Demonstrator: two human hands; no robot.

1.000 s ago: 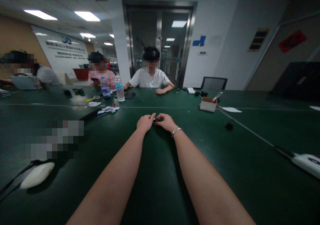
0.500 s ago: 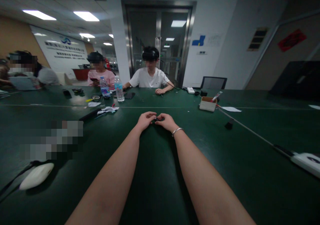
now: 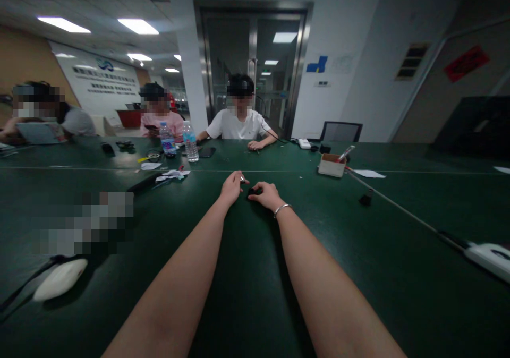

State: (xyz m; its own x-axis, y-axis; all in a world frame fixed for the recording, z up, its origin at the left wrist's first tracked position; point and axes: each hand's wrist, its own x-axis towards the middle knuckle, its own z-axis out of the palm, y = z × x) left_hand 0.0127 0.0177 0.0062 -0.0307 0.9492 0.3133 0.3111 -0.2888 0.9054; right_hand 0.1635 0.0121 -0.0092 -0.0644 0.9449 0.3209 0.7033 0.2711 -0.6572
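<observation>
Both arms reach out over the dark green table (image 3: 247, 273). My left hand (image 3: 231, 188) is closed around a small shiny metallic piece (image 3: 243, 179), which shows at its fingertips. Close by on the right, my right hand (image 3: 266, 194) pinches a small black object (image 3: 251, 192) between thumb and fingers, low over the tabletop. A narrow gap separates the two hands. A silver bracelet (image 3: 282, 209) circles the right wrist. What exactly the two small pieces are is too small to tell.
Two plastic bottles (image 3: 190, 143) and papers (image 3: 173, 175) lie beyond on the left. At the right are a small box (image 3: 331, 165), a black brush-like item (image 3: 365, 197) and a white device with a cable (image 3: 488, 260). A white mouse-shaped object (image 3: 61, 279) is near left. People sit across.
The hands, which were together at one small dark object, have come apart. My left hand has turned upward, showing a metallic piece; my right hand keeps the black object.
</observation>
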